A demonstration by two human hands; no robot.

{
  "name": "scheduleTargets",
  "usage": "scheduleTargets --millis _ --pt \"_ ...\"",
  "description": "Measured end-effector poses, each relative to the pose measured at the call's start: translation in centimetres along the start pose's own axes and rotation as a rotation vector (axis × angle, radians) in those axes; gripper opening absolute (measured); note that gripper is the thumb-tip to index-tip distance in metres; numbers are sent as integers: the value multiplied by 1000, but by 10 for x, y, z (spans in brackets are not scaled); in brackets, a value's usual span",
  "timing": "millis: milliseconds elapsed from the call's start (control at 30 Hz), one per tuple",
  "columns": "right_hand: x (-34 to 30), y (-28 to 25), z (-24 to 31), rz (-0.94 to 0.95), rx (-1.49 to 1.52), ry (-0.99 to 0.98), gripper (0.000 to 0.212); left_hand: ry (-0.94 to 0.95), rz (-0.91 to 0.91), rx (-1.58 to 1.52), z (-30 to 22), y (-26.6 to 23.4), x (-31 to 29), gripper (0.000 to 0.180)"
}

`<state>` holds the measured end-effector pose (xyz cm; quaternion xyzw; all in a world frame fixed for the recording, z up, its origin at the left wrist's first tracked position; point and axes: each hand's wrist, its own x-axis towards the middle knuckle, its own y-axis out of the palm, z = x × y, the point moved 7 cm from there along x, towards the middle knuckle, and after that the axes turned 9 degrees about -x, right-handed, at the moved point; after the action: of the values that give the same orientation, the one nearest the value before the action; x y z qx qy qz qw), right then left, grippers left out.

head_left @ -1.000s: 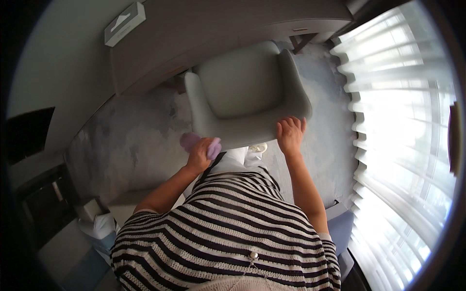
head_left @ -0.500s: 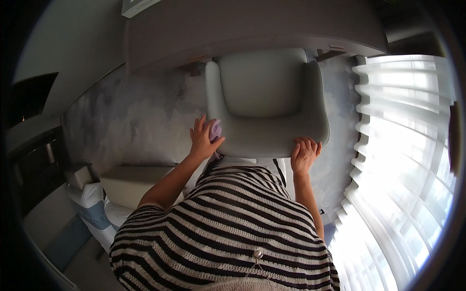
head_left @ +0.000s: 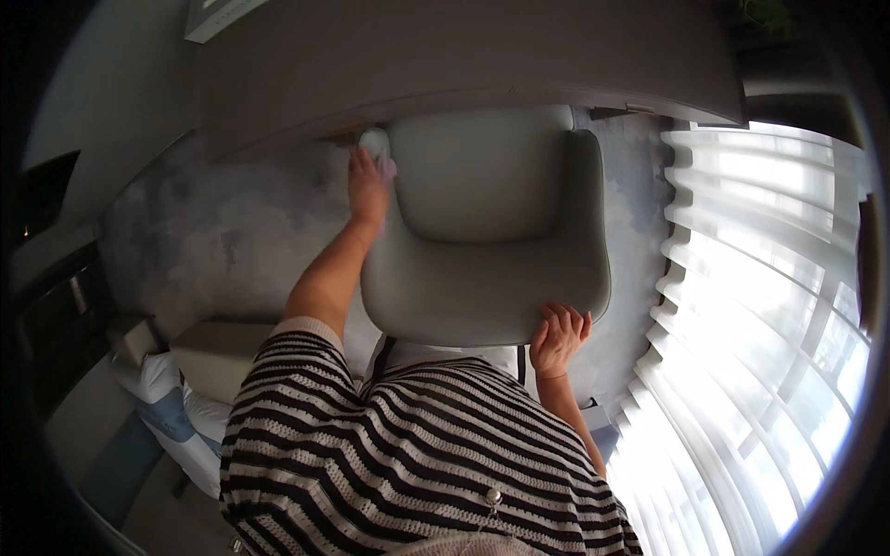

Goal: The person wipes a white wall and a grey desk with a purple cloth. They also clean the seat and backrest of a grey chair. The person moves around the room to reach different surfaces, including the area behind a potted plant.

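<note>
Head view: the left hand (head_left: 368,196) lies over the far end of the grey armchair's left armrest, its fingers stretched forward and close together; half a second ago it was splayed by the backrest's left corner. The purple cloth (head_left: 387,170) shows along the hand's inner side, against the armrest; whether the fingers pinch it or merely press it, I cannot tell. The right hand (head_left: 554,345) rests at the backrest's top edge near the right corner, fingers slightly apart, as it did before. Between the hands is the grey armchair (head_left: 482,181), facing the desk (head_left: 464,56); it now appears lower in the view. Carpet (head_left: 232,222) spreads to the left, with a bed (head_left: 167,398) farther back. A sheer white curtain (head_left: 742,269) hangs on the right. More of the green plant (head_left: 768,15) shows at the top edge than earlier.
</note>
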<state>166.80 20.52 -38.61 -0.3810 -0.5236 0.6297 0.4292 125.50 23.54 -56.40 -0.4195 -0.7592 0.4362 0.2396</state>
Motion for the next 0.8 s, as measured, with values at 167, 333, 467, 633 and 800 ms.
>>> scheduleTargets --millis 167,333,467,633,800 --pt "-2 3 -2 30 7 -13 22 -396 34 -176 29 9 56 62" --pt "-2 1 -2 2 6 -51 21 -141 -70 -342 21 -14 21 56" --pt "-4 0 -4 43 28 -40 18 -318 109 -325 45 -18 -81 58" --pt "2 3 -11 186 62 -187 21 -378 122 -761 29 -52 -167 57" --pt "24 16 -14 452 269 -303 28 -380 140 -633 -58 -87 -233 66"
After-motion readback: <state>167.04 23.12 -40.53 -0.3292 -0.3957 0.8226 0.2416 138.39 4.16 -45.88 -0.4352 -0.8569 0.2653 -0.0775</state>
